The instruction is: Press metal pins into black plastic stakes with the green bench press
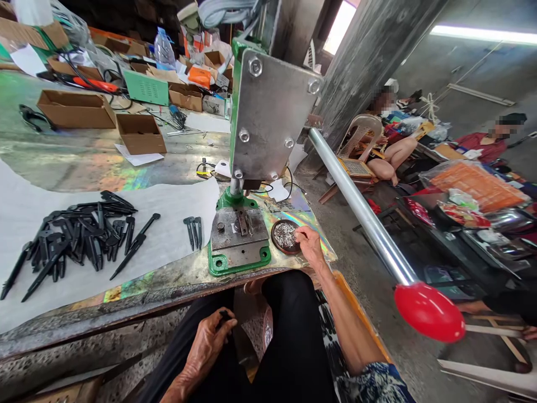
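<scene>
My left hand [210, 338] rests over my lap, its fingers closed round a small black piece [225, 315]. Most of that piece is hidden by the fingers. My right hand [309, 244] reaches to a round brown dish [274, 244] of small silvery metal pins [286, 234]. Its fingertips are pinched together at the dish's right side; whatever is between them is too small to make out. Left of the dish stands a green hand press [218, 267] with a steel block [239, 238] on its base. A long lever with a red knob [430, 311] slants down to the right.
A pile of black stake-like parts [79, 238] lies on a white sheet [168, 212], with several more [193, 232] beside the press. Cardboard boxes [75, 109] and a green metal case [146, 87] stand farther back. People sit among goods on the right.
</scene>
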`<state>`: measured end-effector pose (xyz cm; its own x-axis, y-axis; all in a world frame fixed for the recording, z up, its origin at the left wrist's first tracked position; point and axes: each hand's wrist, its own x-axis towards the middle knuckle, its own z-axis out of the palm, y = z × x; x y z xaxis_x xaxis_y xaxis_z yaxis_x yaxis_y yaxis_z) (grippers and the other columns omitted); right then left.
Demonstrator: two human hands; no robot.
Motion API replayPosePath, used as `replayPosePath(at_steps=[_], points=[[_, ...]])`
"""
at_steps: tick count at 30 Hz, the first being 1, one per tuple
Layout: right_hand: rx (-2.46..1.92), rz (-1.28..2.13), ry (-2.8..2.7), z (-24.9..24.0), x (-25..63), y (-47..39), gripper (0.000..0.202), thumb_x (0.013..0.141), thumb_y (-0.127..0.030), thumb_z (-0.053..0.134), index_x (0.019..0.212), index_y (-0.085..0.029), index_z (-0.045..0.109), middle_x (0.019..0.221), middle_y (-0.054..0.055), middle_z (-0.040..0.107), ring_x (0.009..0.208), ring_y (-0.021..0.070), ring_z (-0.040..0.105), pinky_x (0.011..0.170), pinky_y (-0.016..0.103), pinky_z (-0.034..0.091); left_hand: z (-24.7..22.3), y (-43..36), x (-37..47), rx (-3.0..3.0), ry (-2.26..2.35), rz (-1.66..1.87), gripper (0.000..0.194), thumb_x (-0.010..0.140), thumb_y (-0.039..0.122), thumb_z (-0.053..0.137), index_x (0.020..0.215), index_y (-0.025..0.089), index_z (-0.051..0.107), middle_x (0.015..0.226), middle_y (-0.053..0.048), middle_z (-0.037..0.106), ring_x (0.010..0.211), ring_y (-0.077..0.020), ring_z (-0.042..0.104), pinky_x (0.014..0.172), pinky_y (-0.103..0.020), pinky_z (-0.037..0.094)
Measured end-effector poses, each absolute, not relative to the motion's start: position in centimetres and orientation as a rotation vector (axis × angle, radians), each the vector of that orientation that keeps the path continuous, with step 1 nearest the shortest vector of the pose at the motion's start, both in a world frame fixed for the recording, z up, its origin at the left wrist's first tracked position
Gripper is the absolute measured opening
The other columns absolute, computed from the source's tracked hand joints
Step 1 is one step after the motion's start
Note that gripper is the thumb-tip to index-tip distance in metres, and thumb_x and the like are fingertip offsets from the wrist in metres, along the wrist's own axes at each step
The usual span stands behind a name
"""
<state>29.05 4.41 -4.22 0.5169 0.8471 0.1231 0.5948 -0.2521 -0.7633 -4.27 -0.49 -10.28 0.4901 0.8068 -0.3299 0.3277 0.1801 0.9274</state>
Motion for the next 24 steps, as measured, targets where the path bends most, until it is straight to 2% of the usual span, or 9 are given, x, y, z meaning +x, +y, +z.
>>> replayPosePath(at_steps=[5,14,24], points=[[-1.878,0.573,-1.088,-4.3,28.9,4.2,0.029,0.091,-0.040,0.057,0.079,-0.014,0.058,0.070,-0.002,0.056,0.059,0.0111,0.053,0.059,0.027,0.047,-10.6,-0.5,-4.3,1.407,1.069,0.452,0.034,0.078,0.051,0.056,0.079,0.017,0.062,0.059,0.001,0.054,0.051,-0.0136,0.052,0.052,-0.023,0.043],[-1.725,0.794,-0.853,-3.5,28.1,3.7,0.022,0.091,-0.033,0.059,0.082,-0.013,0.058,0.074,-0.001,0.058,0.060,0.0103,0.055,0.054,0.023,0.047,-11.3,-0.8,-4.3,1.397,1.064,0.467,0.031,0.079,0.048,0.057,0.080,0.018,0.061,0.059,0.002,0.054,0.051,-0.0130,0.053,0.051,-0.022,0.043],[-1.556,0.844,-0.585,-2.9,26.3,3.8,0.015,0.089,-0.026,0.062,0.084,-0.012,0.061,0.069,-0.003,0.058,0.053,0.0083,0.052,0.050,0.021,0.045,-11.1,-0.7,-4.6,1.358,1.073,0.479,0.035,0.078,0.052,0.058,0.083,0.018,0.062,0.057,0.001,0.054,0.051,-0.0143,0.053,0.052,-0.024,0.044]])
